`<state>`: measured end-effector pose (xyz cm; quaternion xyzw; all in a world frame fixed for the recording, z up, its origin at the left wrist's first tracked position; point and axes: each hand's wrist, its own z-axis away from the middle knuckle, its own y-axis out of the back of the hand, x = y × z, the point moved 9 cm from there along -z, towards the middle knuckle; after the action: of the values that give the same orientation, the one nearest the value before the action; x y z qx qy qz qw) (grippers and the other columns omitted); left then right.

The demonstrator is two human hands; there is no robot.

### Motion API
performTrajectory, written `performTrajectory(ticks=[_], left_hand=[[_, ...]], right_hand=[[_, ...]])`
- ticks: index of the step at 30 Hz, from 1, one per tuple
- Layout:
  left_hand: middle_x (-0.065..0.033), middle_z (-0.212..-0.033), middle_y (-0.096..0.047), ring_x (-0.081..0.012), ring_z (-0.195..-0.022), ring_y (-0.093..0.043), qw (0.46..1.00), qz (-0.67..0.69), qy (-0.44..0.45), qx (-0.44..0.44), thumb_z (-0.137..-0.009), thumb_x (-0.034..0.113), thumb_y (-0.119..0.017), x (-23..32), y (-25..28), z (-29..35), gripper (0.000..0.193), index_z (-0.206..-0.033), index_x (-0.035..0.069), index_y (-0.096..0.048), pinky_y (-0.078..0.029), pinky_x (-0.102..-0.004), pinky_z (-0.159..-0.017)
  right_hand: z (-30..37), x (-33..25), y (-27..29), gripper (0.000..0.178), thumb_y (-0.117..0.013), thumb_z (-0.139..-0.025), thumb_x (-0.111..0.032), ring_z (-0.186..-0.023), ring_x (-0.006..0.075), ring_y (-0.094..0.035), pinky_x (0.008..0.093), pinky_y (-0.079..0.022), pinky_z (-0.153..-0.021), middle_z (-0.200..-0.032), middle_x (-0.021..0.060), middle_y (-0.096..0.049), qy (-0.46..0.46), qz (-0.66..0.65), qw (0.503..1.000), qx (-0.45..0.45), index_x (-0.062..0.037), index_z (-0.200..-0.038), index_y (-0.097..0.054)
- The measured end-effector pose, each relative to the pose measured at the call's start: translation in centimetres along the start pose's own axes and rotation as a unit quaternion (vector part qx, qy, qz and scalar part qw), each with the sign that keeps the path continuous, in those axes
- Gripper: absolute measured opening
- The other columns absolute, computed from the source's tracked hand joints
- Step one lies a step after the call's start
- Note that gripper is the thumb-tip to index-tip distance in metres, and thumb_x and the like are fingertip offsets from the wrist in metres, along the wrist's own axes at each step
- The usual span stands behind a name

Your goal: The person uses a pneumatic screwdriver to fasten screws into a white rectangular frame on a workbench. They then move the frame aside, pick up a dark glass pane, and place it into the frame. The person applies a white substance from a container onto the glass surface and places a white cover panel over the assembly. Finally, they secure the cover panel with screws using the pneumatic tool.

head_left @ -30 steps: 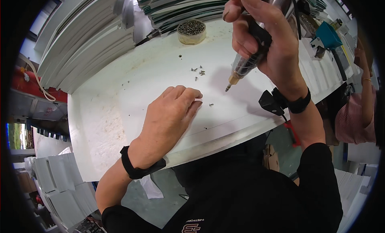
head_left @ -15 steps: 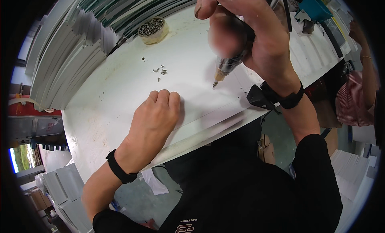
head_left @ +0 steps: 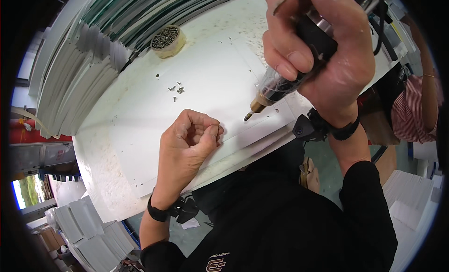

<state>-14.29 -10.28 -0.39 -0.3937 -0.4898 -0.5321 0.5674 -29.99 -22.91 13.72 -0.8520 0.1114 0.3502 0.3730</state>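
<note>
Holding the electric screwdriver [head_left: 299, 61] above the white panel [head_left: 210, 85] near the front edge of the tabletop [head_left: 100, 150], the right hand [head_left: 327, 52] has its fingers clamped round the barrel. The left hand [head_left: 189, 141] rests curled on the panel, fingers pinched together, possibly on a screw. Risk: the bit [head_left: 248, 116] may slip toward those fingertips. Loose screws [head_left: 176, 89] may roll away.

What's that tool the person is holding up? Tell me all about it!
It is a powered screwdriver, held in the right hand. Its upper body is dark, the lower part clear plastic with dark innards, then a brass-coloured collar and a thin metal bit. It tilts down and left, its tip just above the white panel, not clearly touching. Fingers wrap the dark grip.
</note>
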Motion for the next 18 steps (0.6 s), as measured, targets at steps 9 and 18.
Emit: performTrajectory(ticks=[9, 18], left_hand=[[-0.0127, -0.107, -0.070, -0.0166, -0.099, -0.070, 0.970, 0.242, -0.003, -0.016, -0.099, 0.003, -0.067, -3.1, -1.2, 0.3, 0.013, -0.106, 0.002, -0.056, -0.062, -0.0329, -0.089], [-0.0105, -0.104, -0.070, -0.0188, -0.102, -0.071, 0.968, 0.248, 0.002, -0.024, -0.099, 0.005, -0.069, -3.1, -1.4, 0.4, 0.017, -0.109, 0.005, -0.056, -0.062, -0.0324, -0.087]], right_hand=[[0.0, -0.1, -1.6, 0.027, -0.056, -0.106, -0.029, -0.042, 0.0132, -0.051, 0.0290, -0.046, -0.039, -0.086, 0.0114, -0.066, 0.044, -0.047, 0.997, -0.032, -0.0020, -0.108, -0.053], [-0.4, 1.8, -0.3, 0.028, -0.052, -0.108, -0.029, -0.043, 0.0133, -0.051, 0.0301, -0.047, -0.039, -0.087, 0.0124, -0.066, 0.009, -0.116, 0.993, 0.024, -0.0013, -0.112, -0.054]])
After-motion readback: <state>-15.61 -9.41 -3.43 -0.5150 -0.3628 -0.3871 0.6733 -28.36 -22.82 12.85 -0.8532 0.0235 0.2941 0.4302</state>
